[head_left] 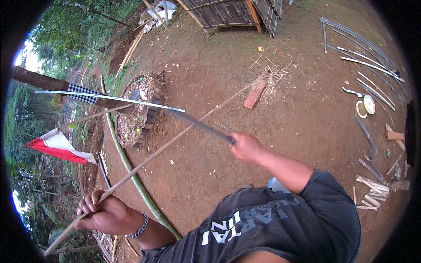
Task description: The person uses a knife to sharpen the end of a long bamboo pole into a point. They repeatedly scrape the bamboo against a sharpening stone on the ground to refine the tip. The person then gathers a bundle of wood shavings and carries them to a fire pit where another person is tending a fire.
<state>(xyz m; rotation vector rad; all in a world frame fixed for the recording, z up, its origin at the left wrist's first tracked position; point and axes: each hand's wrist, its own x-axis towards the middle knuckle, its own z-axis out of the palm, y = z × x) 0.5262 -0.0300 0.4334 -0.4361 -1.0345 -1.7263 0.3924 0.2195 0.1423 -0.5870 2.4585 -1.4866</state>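
My left hand (103, 212), wearing a metal bracelet, grips a long thin bamboo strip (175, 138) near its lower end. The strip slants up and to the right across the dirt ground toward a pile of shavings. My right hand (245, 147) is closed on the handle of a long machete (193, 122). Its blade crosses over the strip at about the strip's middle and points up and left.
A green bamboo pole (131, 171) lies on the ground below the strip. A red brick (254, 94) lies by dry shavings. Cut bamboo strips (372, 65) and offcuts (372, 188) lie at right. A bamboo panel (228, 13) stands at top, a red-and-white flag (57, 149) at left.
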